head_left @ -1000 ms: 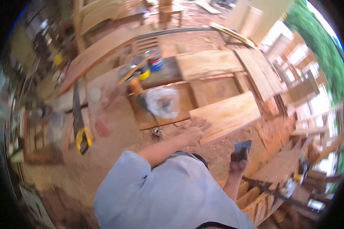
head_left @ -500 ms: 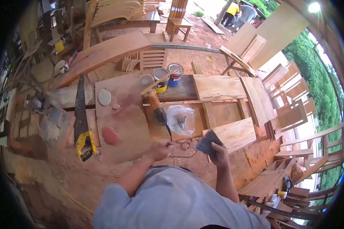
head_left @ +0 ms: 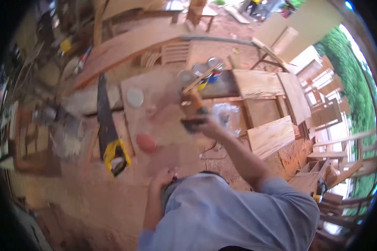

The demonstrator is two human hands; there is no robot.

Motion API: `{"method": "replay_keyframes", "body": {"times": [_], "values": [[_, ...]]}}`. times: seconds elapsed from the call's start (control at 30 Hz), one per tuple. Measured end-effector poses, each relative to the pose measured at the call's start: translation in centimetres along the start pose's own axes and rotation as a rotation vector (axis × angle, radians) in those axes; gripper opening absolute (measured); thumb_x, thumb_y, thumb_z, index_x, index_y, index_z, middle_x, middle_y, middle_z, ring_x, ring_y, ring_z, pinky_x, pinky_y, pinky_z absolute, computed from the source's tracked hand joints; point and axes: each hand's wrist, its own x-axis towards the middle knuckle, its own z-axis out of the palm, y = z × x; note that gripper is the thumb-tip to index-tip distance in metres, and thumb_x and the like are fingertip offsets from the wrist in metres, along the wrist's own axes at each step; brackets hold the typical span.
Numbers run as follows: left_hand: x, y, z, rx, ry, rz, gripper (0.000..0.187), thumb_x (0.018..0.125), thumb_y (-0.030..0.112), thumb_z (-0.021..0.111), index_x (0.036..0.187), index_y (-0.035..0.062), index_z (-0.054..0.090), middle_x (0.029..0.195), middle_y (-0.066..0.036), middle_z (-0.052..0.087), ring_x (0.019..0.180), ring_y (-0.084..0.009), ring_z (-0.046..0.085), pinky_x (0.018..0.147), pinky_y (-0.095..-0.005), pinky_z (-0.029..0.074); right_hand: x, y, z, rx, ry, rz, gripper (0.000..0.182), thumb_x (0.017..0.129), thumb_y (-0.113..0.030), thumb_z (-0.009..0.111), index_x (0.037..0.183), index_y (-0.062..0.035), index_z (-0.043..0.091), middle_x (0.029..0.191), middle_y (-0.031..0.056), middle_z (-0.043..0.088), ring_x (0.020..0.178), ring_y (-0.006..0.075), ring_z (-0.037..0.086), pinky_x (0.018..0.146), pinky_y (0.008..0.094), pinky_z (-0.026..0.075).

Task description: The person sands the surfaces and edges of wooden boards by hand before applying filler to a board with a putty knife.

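Note:
My right hand point(head_left: 203, 125) is closed around a dark grey flat sheet point(head_left: 192, 124) that looks like sandpaper, held over the right edge of the brown board point(head_left: 171, 144). Just beyond that hand lies an orange-and-black power tool point(head_left: 195, 99). My left hand point(head_left: 165, 176) is close to my body at the board's near edge, fingers curled; blur hides whatever may be in them. On the board are a red round patch point(head_left: 146, 143) and a whitish disc point(head_left: 135, 97). To its left rests a handsaw point(head_left: 107, 121) with a yellow-and-black handle.
Open cans point(head_left: 215, 69) with a wooden stick across them stand behind the power tool. A clear plastic bag point(head_left: 227, 115) and pale planks point(head_left: 272, 136) lie to the right. Chair parts point(head_left: 324, 113) line the right side; a long board point(head_left: 125, 50) spans the back.
My right hand has swung left and forward with the grey sheet, from the pale plank to over the brown board. My left hand has drawn back toward my body. The view has shifted.

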Motion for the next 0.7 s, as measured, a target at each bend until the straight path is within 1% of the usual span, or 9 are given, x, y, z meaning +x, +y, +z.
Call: {"method": "replay_keyframes", "body": {"times": [0.1,0.13,0.2,0.23,0.3,0.43,0.5,0.63,0.7], "values": [[-3.1,1.8,-0.9,-0.035,0.115,-0.021,0.058,0.097,0.047,0.049,0.099,-0.0079,0.068,0.093,-0.024,0.070,0.090,-0.0335,0.067,0.082,-0.0409,0.049,3.9,-3.1,2.1,-0.119,-0.064,-0.275,0.030,0.086,-0.007,0.067,0.116,-0.0078,0.071,0.105,0.0081,0.073,0.093,0.0108,0.065,0.085,0.0281,0.051],[-2.8,0.1,-0.1,-0.057,0.122,-0.045,0.058,0.097,0.047,0.049,0.099,-0.0079,0.068,0.093,-0.024,0.070,0.090,-0.0335,0.067,0.082,-0.0409,0.049,5.0,-4.0,2.7,-0.210,-0.071,-0.275,0.030,0.086,-0.008,0.065,0.115,-0.0120,0.071,0.107,0.0110,0.072,0.094,0.0207,0.069,0.086,0.0318,0.052],[-0.5,-3.3,1.8,-0.347,0.255,-0.007,0.057,0.098,0.045,0.049,0.099,-0.0083,0.067,0.092,-0.024,0.070,0.088,-0.0320,0.067,0.081,-0.0417,0.049,8.8,-2.5,3.9,-0.459,-0.054,-0.360,0.030,0.086,-0.011,0.061,0.114,-0.0157,0.072,0.111,0.0108,0.070,0.103,0.0286,0.066,0.091,0.0377,0.050],[-1.0,-2.8,1.7,-0.354,0.257,-0.011,0.057,0.098,0.045,0.049,0.099,-0.0083,0.067,0.092,-0.024,0.070,0.088,-0.0320,0.067,0.081,-0.0417,0.049,10.0,-2.5,4.6,-0.461,-0.062,-0.360,0.030,0.086,-0.011,0.061,0.114,-0.0157,0.072,0.111,0.0108,0.070,0.103,0.0286,0.066,0.091,0.0377,0.050],[-2.8,-0.8,0.7,-0.364,0.287,-0.012,0.056,0.098,0.044,0.049,0.100,-0.0088,0.066,0.095,-0.026,0.070,0.091,-0.0333,0.067,0.082,-0.0429,0.049,12.1,-3.4,6.3,-0.832,-0.093,-0.474,0.031,0.086,-0.014,0.059,0.115,-0.0177,0.071,0.116,0.0065,0.069,0.114,0.0286,0.060,0.096,0.0435,0.044],[-1.8,-1.9,1.7,-0.391,0.321,0.032,0.055,0.097,0.043,0.048,0.101,-0.0094,0.065,0.094,-0.025,0.070,0.092,-0.0311,0.067,0.083,-0.0423,0.049,14.3,-5.5,7.5,-1.101,-0.194,-0.443,0.033,0.087,-0.017,0.058,0.117,-0.0204,0.070,0.119,0.0033,0.067,0.119,0.0245,0.054,0.098,0.0449,0.040],[-3.6,0.5,-0.1,-0.417,0.211,-0.056,0.054,0.098,0.041,0.047,0.112,-0.0077,0.066,0.107,-0.026,0.069,0.104,-0.0337,0.066,0.090,-0.0405,0.049,14.8,-6.4,7.7,-1.070,-0.210,-0.397,0.038,0.082,-0.007,0.054,0.114,-0.0186,0.071,0.118,0.0001,0.068,0.119,0.0212,0.055,0.101,0.0403,0.034],[-2.4,-1.9,1.3,-0.358,0.258,-0.022,0.053,0.097,0.040,0.047,0.110,-0.0082,0.066,0.105,-0.028,0.068,0.103,-0.0343,0.066,0.087,-0.0418,0.049,17.0,-4.1,8.6,-1.092,-0.334,-0.315,0.032,0.084,-0.021,0.060,0.113,-0.0208,0.072,0.116,0.0015,0.069,0.113,0.0257,0.059,0.094,0.0429,0.042],[-1.4,-2.0,1.6,-0.361,0.342,0.099,0.050,0.097,0.037,0.048,0.092,-0.0094,0.064,0.078,-0.019,0.067,0.075,-0.0232,0.064,0.068,-0.0420,0.049,18.1,-4.8,8.7,-1.091,-0.367,-0.203,0.031,0.083,-0.033,0.067,0.111,-0.0215,0.072,0.114,0.0037,0.070,0.109,0.0285,0.063,0.088,0.0458,0.049]]}}
